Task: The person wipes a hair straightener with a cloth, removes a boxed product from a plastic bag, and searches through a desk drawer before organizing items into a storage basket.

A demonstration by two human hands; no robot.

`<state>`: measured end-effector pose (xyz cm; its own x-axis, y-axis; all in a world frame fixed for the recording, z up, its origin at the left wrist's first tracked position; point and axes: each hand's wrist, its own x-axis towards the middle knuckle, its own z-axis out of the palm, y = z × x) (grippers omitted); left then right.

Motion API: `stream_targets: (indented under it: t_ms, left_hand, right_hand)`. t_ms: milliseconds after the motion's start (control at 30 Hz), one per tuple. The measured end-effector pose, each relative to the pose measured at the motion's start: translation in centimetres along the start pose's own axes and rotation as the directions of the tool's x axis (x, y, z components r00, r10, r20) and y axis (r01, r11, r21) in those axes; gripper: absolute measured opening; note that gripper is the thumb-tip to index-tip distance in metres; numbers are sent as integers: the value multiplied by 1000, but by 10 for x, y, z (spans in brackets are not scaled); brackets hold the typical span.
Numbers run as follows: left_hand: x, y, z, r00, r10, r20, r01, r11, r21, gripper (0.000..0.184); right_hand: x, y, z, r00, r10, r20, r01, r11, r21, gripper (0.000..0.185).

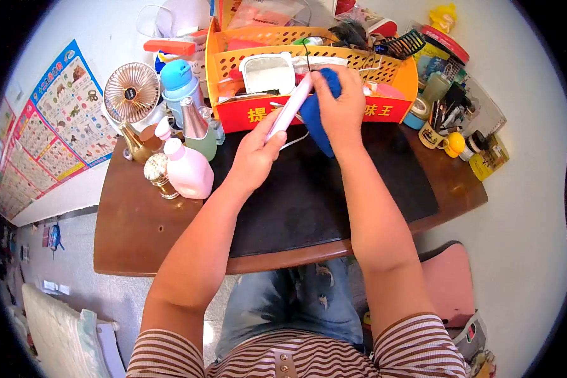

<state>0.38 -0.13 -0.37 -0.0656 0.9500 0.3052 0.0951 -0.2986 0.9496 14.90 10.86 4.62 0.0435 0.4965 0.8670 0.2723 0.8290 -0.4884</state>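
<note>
My left hand (256, 151) is closed around a slim, pale pink stick-shaped device (291, 108), held at a slant above the desk. Its exact kind does not show clearly. In my right hand (348, 107) is a blue cloth (324, 129), pinched at the top and hanging down, close beside the device's upper end. Whether the cloth touches the device I cannot tell. A white cord (294, 141) runs below the device, and a thin dark cord (307, 50) rises near its upper end. Both hands are in front of the yellow and red box (233, 112).
The brown desk (132, 233) carries a black mat (290, 208). On the left stand a pink pump bottle (189, 171), a small fan (131, 93) and a blue bottle (177, 79). A yellow duck (453, 144), a mug (430, 135) and jars crowd the right side.
</note>
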Motion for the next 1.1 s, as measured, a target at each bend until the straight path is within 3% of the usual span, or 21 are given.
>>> stream_targets:
  t_ms: [67,133,200,300,367,500,533,633,767,867,1033,1100]
  left_hand:
    - [0,-1,-3,1000,10,-20,-11,999,-34,57]
    - [0,4,-6,999,-27,-31,20,977,-212,57]
    - [1,3,-8,999,-34,-37,26,979,-200,57]
    - [3,0,-8,1000,-11,-13,9,989,-149,58]
    - [1,0,-6,998,56,-10,-55,996,69,54]
    - [1,-2,-5,997,81,2,-81,988,135,52]
    - [0,-1,-4,999,32,-3,-31,997,76,53]
    - [1,2,-6,999,-25,-25,23,996,-83,54]
    - [6,4,-17,995,-63,-78,33,941,-337,50]
    - [4,7,-14,995,-94,-35,75,929,-361,49]
    - [-2,11,2,987,-136,86,159,915,-371,55]
    - [-3,11,5,988,-136,72,153,908,-389,51]
  right_hand:
    - [-6,-4,6,981,-165,97,166,986,1,20]
    - [-15,-16,10,966,-162,200,161,987,22,19]
    - [-17,-19,10,972,-111,209,110,994,18,19]
    - [-7,-10,5,991,-105,80,111,991,-77,21]
    - [-1,0,0,999,-43,16,45,993,-109,22]
    - [-2,-5,-1,999,30,-33,-34,990,-134,22]
    - [-5,-5,1,999,31,-33,-35,990,-134,22]
    - [-14,-10,11,967,-150,208,163,985,-49,21]
    - [-24,-33,11,856,-184,484,148,983,111,21]
    - [-23,-27,12,886,-149,440,150,988,33,22]
    - [-9,-3,8,996,-37,86,42,998,-54,23]
    - [-10,-3,9,991,-58,118,64,997,-42,23]
